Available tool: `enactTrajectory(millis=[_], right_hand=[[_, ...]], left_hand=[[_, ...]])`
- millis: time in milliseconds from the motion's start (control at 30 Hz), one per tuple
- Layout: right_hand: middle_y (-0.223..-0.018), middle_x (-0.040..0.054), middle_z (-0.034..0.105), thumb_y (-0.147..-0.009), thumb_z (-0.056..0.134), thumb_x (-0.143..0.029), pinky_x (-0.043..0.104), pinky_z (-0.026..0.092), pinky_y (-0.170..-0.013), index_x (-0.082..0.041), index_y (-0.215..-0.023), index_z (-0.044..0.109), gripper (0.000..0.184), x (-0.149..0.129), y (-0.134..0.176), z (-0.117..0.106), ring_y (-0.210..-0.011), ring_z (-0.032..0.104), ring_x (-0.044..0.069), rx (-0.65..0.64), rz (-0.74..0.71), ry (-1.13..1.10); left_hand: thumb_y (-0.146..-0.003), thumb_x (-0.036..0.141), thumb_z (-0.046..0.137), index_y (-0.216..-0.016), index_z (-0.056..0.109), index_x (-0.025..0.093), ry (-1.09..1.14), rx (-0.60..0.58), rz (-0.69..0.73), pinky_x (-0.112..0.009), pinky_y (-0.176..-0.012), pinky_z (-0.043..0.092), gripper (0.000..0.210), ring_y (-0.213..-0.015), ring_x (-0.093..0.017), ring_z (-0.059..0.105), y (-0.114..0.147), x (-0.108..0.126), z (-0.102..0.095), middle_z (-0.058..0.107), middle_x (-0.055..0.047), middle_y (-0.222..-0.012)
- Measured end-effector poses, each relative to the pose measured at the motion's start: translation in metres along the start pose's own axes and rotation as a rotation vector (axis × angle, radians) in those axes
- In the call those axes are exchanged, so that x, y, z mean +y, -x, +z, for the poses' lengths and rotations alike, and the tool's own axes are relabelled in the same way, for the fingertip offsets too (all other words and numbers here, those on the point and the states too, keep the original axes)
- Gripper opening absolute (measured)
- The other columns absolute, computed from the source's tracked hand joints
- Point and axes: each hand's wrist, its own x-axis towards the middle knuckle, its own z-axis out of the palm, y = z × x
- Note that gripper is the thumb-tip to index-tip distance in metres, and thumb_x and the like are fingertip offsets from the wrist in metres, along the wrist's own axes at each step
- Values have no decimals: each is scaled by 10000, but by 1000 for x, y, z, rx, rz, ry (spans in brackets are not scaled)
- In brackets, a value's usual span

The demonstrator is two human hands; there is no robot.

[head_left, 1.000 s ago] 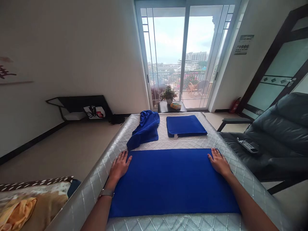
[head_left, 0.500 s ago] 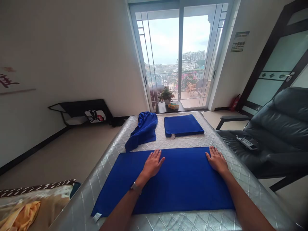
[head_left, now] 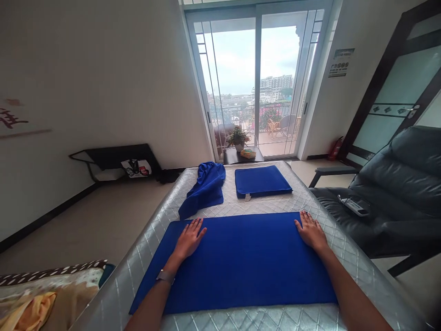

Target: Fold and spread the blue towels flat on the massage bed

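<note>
one blue towel (head_left: 241, 262) is spread flat under both palms, left hand (head_left: 189, 240) and right hand (head_left: 312, 232) open and pressing it, looks half-folded so far; beyond the fingertips sit a folded towel (head_left: 262, 181) done and a crumpled towel (head_left: 205, 188) untouched.

Under my palms the blue towel (head_left: 241, 262) is matt, soft cloth; the mattress (head_left: 310, 202) beneath is quilted, silvery, glossy fabric; the armchair (head_left: 396, 197) looks like smooth leather.

Black recliner (head_left: 389, 193), potted plant (head_left: 237, 137)
</note>
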Motion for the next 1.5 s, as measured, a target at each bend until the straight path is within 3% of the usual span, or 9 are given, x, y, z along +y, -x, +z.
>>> enactTrajectory(millis=[100,200,400,667,800,967,1267,1367,1500], right_hand=[[-1658,106,241,-1020,182,-462,441,151,-1240,-84,-1592,251,689,1,-1,2,-1527,201,235,13,-4,-9],[-1654,115,250,-1017,197,-444,446,162,-1238,-76,-1589,254,682,2,-2,3,-1527,203,240,23,-4,3],[-1623,149,312,-1013,204,-312,480,170,-1231,-23,-1545,343,621,-24,9,-13,-1515,236,270,93,-42,94],[-1644,101,261,-1045,171,-422,405,133,-1249,-86,-1579,292,642,-181,52,-34,-1535,159,200,-10,-437,-149],[-1658,90,206,-1041,146,-500,415,93,-1255,-98,-1596,230,691,-224,54,-25,-1541,118,194,-111,-479,-186],[-1667,45,174,-1030,114,-552,407,79,-1258,-144,-1607,205,712,-180,42,-13,-1542,104,179,-113,-446,-141],[-1636,125,276,-1003,240,-372,461,211,-1236,-58,-1566,309,649,22,6,-7,-1520,219,237,-37,-119,-13],[-1599,164,350,-1000,221,-308,468,238,-1228,-21,-1526,378,620,32,8,-9,-1502,275,250,83,-90,-22],[-1577,174,382,-1026,168,-309,465,223,-1238,-3,-1503,414,617,-26,36,-22,-1497,286,250,248,-257,-95]], left_hand=[[-1034,557,186,-1575,295,128,6,28,-118,-515,-1231,225,699,-1519,-270,263,13,-65,1,292,-126,-1640],[-1025,568,198,-1555,344,113,15,102,-210,-518,-1202,290,714,-1499,-296,310,22,-100,5,325,-160,-1621],[-1010,599,181,-1543,359,79,16,165,-233,-527,-1212,268,766,-1495,-310,315,23,-98,13,329,-172,-1620],[-1005,561,234,-1549,354,93,44,163,-254,-517,-1223,248,727,-1500,-301,305,22,-97,12,324,-154,-1627],[-999,576,221,-1549,355,95,60,163,-257,-517,-1227,235,743,-1503,-296,301,22,-97,12,325,-148,-1625],[-987,602,214,-1548,360,97,63,152,-262,-525,-1228,229,769,-1504,-304,297,21,-102,16,311,-138,-1634],[-987,571,232,-1527,393,80,60,191,-255,-520,-1222,251,748,-1493,-307,322,25,-97,7,353,-160,-1615],[-998,554,219,-1495,446,82,14,313,-231,-520,-1211,279,722,-1484,-318,338,26,-83,-8,391,-173,-1595],[-1030,530,204,-1430,538,93,10,341,-85,-477,-1216,302,680,-1461,-299,386,29,-22,-26,467,-171,-1548]])
